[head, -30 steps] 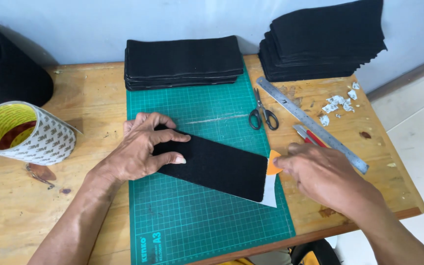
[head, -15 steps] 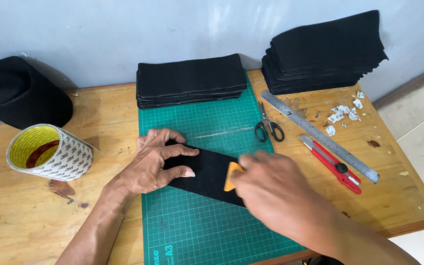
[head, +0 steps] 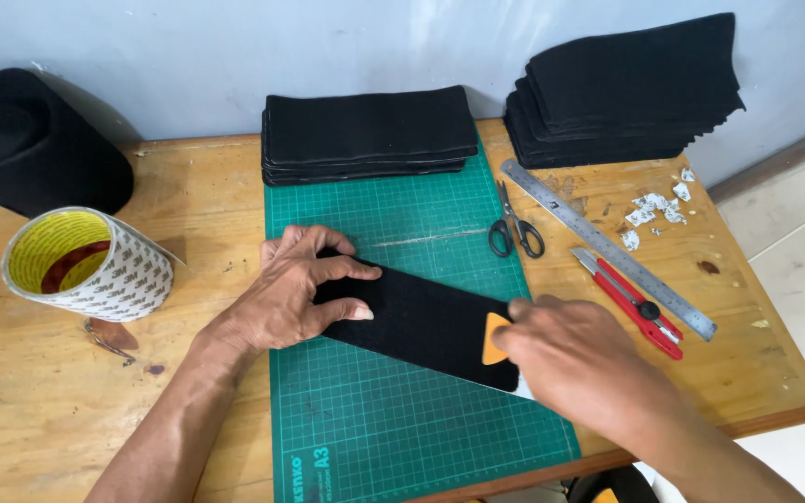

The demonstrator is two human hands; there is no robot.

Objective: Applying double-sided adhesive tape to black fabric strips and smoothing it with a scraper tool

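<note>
A black felt strip (head: 418, 321) lies at a slant on the green cutting mat (head: 402, 428). My left hand (head: 295, 293) presses flat on the strip's left end, fingers spread. My right hand (head: 575, 363) grips a small orange scraper (head: 495, 338) and holds it against the strip's right end. A sliver of white backing shows under the strip's lower right corner.
A stack of black strips (head: 368, 133) sits at the mat's far edge; a bigger black stack (head: 626, 88) is at the back right. Scissors (head: 514, 228), a steel ruler (head: 607, 247), a red utility knife (head: 631, 303), paper scraps (head: 654, 210). A tape roll (head: 86, 265) and a black hat (head: 30, 140) are at left.
My right hand has slid the orange scraper from the strip's middle back to its right end. The left hand stays pressed on the left end. The camera view has shifted slightly.
</note>
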